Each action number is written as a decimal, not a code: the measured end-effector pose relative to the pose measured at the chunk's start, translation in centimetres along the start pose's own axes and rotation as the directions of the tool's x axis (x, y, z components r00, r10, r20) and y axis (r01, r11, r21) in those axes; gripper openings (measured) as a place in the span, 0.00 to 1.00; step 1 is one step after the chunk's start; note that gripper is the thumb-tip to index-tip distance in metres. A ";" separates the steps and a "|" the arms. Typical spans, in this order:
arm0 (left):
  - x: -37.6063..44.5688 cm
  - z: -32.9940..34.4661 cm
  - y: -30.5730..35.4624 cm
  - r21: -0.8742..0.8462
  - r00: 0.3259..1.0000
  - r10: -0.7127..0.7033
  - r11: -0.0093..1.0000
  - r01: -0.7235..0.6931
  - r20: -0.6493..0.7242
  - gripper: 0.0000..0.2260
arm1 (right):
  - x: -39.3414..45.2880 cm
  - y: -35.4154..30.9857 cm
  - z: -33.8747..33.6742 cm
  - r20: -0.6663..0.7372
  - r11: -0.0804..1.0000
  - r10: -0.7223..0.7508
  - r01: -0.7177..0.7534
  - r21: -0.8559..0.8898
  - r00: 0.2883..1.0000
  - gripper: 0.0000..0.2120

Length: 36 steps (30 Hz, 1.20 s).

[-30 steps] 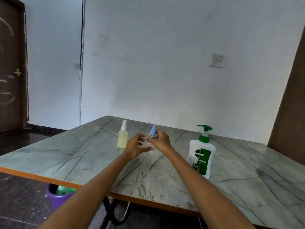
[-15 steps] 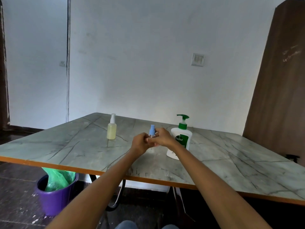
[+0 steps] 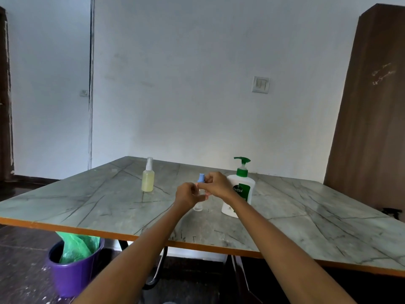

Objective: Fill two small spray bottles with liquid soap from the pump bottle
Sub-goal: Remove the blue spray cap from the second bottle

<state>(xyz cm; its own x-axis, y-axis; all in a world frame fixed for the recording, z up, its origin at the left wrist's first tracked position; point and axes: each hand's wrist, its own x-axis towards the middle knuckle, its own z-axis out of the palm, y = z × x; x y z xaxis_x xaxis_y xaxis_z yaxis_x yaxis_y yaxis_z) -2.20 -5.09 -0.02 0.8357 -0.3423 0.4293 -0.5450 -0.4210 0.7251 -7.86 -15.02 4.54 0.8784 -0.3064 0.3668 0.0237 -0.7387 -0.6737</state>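
Clear bottle [image 3: 198,205] stands upright at frame centre on the table [image 3: 87,200], long axis vertical. Left hand [image 3: 189,194] grips its body; right hand [image 3: 215,184] pinches the blue cap [image 3: 201,178] directly above. Pump bottle [image 3: 238,191] sits just right.

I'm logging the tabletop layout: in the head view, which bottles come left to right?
Yellow-filled spray bottle → blue-capped spray bottle, held by left hand and right hand → pump bottle.

Both arms extended forward; left hand [image 3: 188,195] and right hand [image 3: 215,184] meet, fingers curled, pinching.
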 end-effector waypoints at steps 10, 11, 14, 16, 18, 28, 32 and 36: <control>0.5 0.2 -0.3 0.000 0.999 0.023 1.000 -0.023 0.034 0.18 | 0.3 -1.0 -1.0 -0.022 0.998 -0.052 0.052 0.023 0.998 0.13; 0.5 0.2 -0.4 -0.002 0.999 0.028 1.000 -0.028 0.029 0.18 | 0.4 -1.2 -1.1 -0.008 0.998 -0.056 0.056 0.012 0.998 0.12; 0.6 0.1 -0.6 -0.008 0.999 0.024 1.000 -0.024 0.030 0.18 | 0.8 -1.5 -1.1 0.027 0.997 -0.069 0.069 -0.017 0.997 0.07; 0.5 0.2 -0.7 -0.019 0.999 0.032 0.999 -0.032 0.022 0.19 | 0.9 -1.7 -1.1 0.065 0.995 -0.078 0.082 -0.052 0.995 0.04; 0.5 0.3 -0.9 -0.030 0.999 0.034 0.999 -0.034 0.015 0.19 | 1.0 -2.0 -1.4 0.108 0.989 -0.094 0.105 -0.104 0.990 0.10; 0.7 0.5 -0.9 -0.058 1.000 0.004 0.998 -0.003 0.022 0.14 | 1.6 -2.7 -1.6 0.258 0.972 -0.071 0.125 -0.199 0.964 0.09; 0.6 0.5 -0.9 -0.056 1.000 -0.002 0.998 0.003 0.014 0.16 | 1.9 -3.8 -1.7 0.336 0.961 -0.031 0.121 -0.251 0.941 0.18; 0.3 0.4 -0.6 -0.071 0.999 -0.016 0.997 0.018 0.028 0.17 | 2.0 -4.3 -1.6 0.267 0.936 -0.033 0.123 -0.329 0.963 0.14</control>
<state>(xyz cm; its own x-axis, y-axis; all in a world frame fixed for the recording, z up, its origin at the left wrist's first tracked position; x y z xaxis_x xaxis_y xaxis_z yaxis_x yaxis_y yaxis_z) -1.68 -5.25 -0.49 0.8420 -0.3589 0.4028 -0.5239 -0.3659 0.7692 -6.96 -13.38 9.22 0.9727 -0.1108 0.2040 -0.0270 -0.9268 -0.3747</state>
